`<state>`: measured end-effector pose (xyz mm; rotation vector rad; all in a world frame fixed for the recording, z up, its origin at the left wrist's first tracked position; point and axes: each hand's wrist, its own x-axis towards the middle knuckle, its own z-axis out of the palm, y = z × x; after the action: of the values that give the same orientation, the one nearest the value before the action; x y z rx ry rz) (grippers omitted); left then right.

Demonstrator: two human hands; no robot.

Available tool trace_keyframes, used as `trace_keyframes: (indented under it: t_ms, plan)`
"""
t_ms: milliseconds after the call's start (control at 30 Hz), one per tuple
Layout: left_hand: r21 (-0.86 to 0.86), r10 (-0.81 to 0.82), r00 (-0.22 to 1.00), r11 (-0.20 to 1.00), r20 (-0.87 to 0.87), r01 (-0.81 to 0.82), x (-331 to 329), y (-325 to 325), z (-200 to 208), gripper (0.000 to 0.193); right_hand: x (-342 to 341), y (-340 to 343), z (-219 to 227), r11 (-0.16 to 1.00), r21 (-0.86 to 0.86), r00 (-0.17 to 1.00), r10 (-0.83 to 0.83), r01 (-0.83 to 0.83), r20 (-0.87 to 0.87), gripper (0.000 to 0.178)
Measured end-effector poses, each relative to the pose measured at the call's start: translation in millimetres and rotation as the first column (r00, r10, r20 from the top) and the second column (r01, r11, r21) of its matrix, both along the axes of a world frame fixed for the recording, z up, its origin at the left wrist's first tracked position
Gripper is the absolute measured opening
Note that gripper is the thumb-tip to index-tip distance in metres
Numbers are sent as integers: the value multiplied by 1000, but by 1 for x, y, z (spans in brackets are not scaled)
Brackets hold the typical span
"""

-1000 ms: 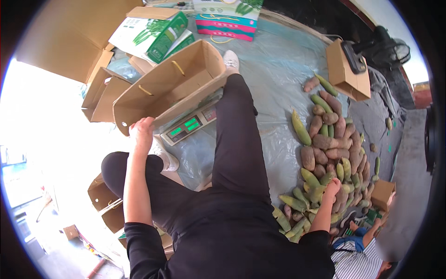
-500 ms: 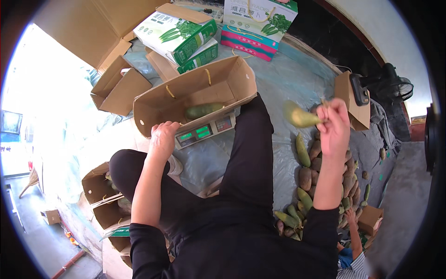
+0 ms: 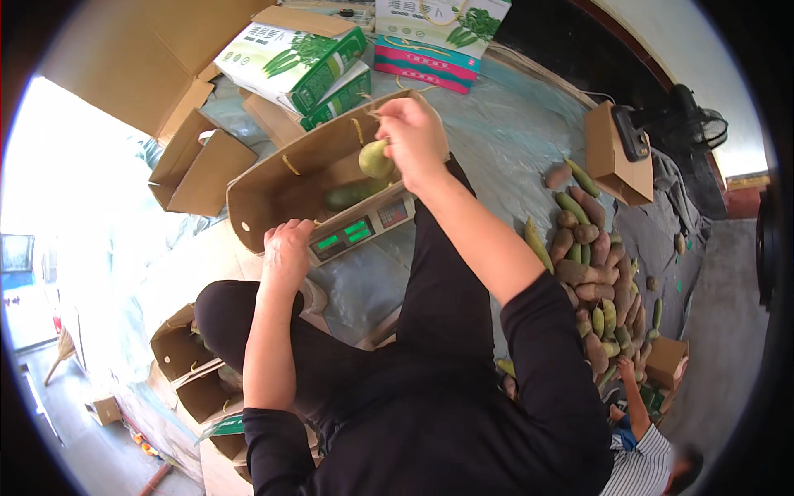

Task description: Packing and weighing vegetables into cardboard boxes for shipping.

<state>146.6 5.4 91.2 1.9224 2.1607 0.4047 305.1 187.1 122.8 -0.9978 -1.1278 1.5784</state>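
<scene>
My right hand (image 3: 411, 136) holds a green fruit (image 3: 375, 159) over the open brown cardboard box (image 3: 273, 178), just above another green fruit (image 3: 351, 195) lying inside it. The box rests on a weighing scale with a green display (image 3: 357, 232). My left hand (image 3: 287, 248) grips the box's near rim beside the scale. I sit with black-clad legs stretched out on a plastic sheet (image 3: 513, 140).
A heap of brown and green fruits (image 3: 591, 273) lies on my right. Printed green cartons (image 3: 298, 58) and flat cardboard (image 3: 194, 165) sit behind the box. Small open boxes (image 3: 186, 364) stand at my left. Another person's hand (image 3: 622, 372) reaches into the heap.
My right hand lifted a green fruit from the heap on the right and carried it left over the box. The left hand stayed on the box's rim.
</scene>
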Motion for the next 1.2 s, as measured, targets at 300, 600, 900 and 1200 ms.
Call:
trace_keyframes:
  t_ms: [300,600,900,1200]
  plan:
    - [46,-24,999,999,-22,25,-21,8,-27,26,20,-8,-18,902,412,965,22,-131,260,12]
    - [50,-65,998,997,-19,66,-21,18,-31,25,155,-16,-29,958,193,974,-222,211,36,11]
    - [42,-15,1000,999,4,15,-17,16,-25,23,256,-67,-180,884,-36,785,-395,466,477,9]
    - [20,-18,998,1000,-56,19,-30,12,-33,23,356,-61,-272,858,2,368,-222,513,903,19]
